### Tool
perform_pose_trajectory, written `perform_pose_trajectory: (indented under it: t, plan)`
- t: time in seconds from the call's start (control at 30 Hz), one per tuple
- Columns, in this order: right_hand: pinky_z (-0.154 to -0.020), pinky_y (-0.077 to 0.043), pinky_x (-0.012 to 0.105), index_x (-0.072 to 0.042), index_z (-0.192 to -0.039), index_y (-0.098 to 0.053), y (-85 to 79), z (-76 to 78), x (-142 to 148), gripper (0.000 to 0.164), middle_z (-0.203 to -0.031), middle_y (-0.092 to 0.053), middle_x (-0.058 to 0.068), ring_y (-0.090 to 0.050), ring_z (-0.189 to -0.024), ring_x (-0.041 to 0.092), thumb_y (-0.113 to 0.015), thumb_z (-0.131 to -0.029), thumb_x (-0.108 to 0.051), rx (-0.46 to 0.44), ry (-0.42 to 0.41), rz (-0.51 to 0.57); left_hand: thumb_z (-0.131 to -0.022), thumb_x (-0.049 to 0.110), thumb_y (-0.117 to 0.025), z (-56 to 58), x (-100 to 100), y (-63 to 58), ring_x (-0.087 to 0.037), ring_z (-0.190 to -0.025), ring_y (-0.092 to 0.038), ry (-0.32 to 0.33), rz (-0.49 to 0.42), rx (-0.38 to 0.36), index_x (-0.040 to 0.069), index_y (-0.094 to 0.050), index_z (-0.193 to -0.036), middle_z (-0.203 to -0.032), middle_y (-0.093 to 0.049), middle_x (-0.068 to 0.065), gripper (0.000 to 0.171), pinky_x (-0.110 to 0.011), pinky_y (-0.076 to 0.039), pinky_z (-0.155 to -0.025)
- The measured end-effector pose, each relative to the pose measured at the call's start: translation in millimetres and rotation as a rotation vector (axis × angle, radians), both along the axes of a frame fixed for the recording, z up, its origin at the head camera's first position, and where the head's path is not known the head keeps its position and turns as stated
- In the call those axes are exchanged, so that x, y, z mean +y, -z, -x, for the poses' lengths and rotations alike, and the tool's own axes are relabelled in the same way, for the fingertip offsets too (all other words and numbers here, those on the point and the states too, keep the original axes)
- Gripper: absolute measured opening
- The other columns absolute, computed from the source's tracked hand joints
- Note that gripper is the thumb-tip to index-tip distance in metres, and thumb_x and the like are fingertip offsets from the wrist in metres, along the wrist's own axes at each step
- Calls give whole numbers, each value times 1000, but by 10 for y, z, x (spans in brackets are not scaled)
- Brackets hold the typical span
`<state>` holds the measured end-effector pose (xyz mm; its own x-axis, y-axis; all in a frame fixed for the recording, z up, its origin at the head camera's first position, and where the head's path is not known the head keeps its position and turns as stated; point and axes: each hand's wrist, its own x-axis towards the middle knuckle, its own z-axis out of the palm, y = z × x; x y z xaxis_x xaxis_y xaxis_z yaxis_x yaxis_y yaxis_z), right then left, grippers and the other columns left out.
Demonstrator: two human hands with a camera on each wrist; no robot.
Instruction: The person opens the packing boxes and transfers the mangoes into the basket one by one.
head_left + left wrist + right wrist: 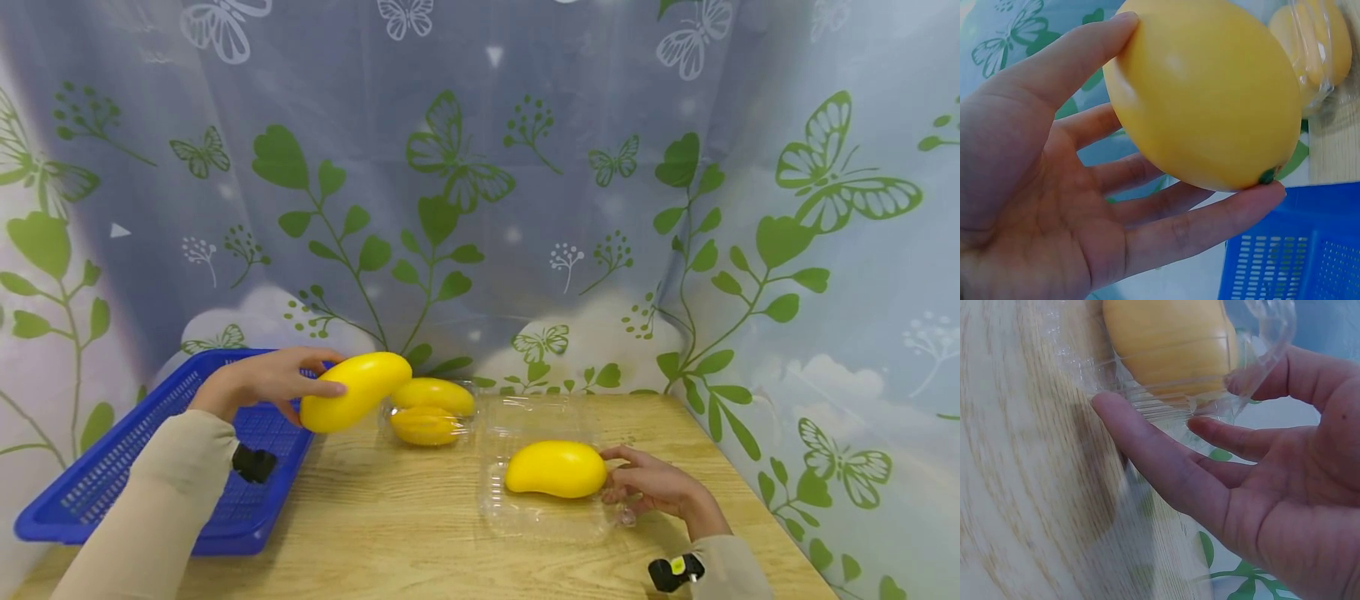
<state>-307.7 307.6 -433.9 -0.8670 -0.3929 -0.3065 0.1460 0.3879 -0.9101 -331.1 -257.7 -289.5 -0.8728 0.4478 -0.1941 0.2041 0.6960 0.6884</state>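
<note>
Near the right rim of the blue basket [232, 540], your left hand [258, 383] holds the lifted mango [356, 392] off the table [390, 533], thumb on one side, spread fingers on the other, palm clear of it. Your right hand [654, 487] is at the right edge of the front container [517, 523], where thumb and fingertips, only slightly apart, seem to pinch the thin plastic. The front mango [555, 469] lies inside, just beside those fingers.

Judging by its even gloss, the fruit you hold should be stiff and fairly light, perhaps a model, and rather slippery. It is best gripped round its broad middle; fingertips near the green stem mark [1267, 176] give less purchase on the tapering end. The clear plastic looks light and flexible, easily dented, so you do well to touch it gently by the rim.

Count four mangoes: one in your left hand, one in front, and two, the upper mango [433, 395] and lower mango [423, 427], under the plastic of the back container [470, 414]. You have two containers and one basket.
</note>
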Motion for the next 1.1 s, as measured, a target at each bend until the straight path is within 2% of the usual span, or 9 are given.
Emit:
perform_pose_trajectory:
  t: [0.17, 0.37, 1.1]
  plan:
    - [-67, -61, 31, 5, -156, -24, -1, 4, 6, 68, -134, -60, 24, -70, -104, 23, -52, -97, -14, -2, 4, -2, -99, 48, -65, -9, -49, -45, -37, -119, -62, -8, 9, -4, 9, -36, -158, -154, -36, -34, 76, -46, -65, -78]
    - [-67, -61, 30, 5, -156, -25, 6, 5, 1, 68, -130, -60, 23, -70, -103, 23, -52, -97, -14, 0, 14, -4, -99, 48, -65, -26, -90, -82, -38, -121, -60, -11, 21, 10, 9, -37, -157, -154, -35, -34, 75, -45, -65, -78]
    - [-67, -62, 30, 5, -156, -24, 1, 5, 5, 67, -128, -60, 22, -70, -102, 23, -52, -98, -15, -9, 0, 11, -101, 47, -64, 31, -381, -60, -36, -116, -62, -40, 47, 21, 3, -34, -158, -150, -38, -37, 78, -45, -65, -77]
